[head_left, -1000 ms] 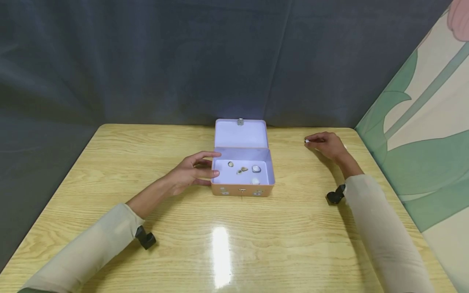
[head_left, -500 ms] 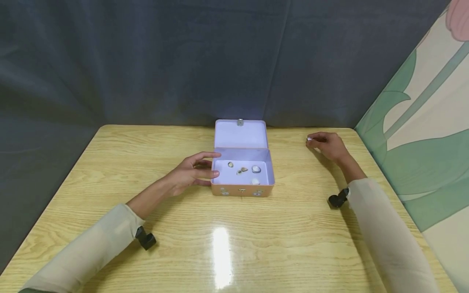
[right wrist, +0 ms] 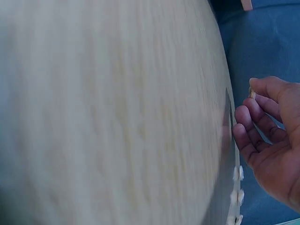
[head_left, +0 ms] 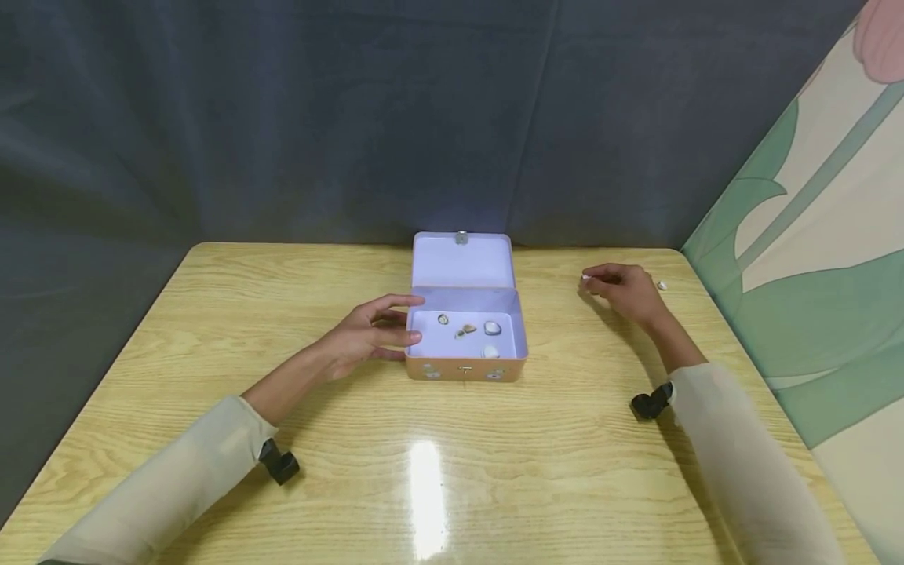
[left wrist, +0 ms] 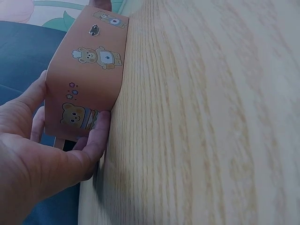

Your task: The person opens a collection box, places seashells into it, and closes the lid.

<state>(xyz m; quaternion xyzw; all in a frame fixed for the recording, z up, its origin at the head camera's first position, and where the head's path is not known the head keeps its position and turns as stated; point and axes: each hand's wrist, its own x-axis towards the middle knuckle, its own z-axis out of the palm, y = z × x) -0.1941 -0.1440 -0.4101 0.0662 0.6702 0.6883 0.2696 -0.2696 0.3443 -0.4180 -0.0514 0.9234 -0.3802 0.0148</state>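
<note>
Item 1: open orange tin box (head_left: 464, 367), bear stickers on its front, set mid-desk (head_left: 282, 471), lid (head_left: 461, 260) raised at the back. 4 small shells (head_left: 492, 328) are seen on its pale floor. Its left end is gripped by the left hand (head_left: 367, 333), thumb and fingers curled round the wall. Item 2: small white shell (head_left: 585, 278), pinched at the fingertips of the right hand (head_left: 621, 289), just above the desk, right of the box. Item 3: another small shell (head_left: 661, 286), lying on the desk beside that hand.
</note>
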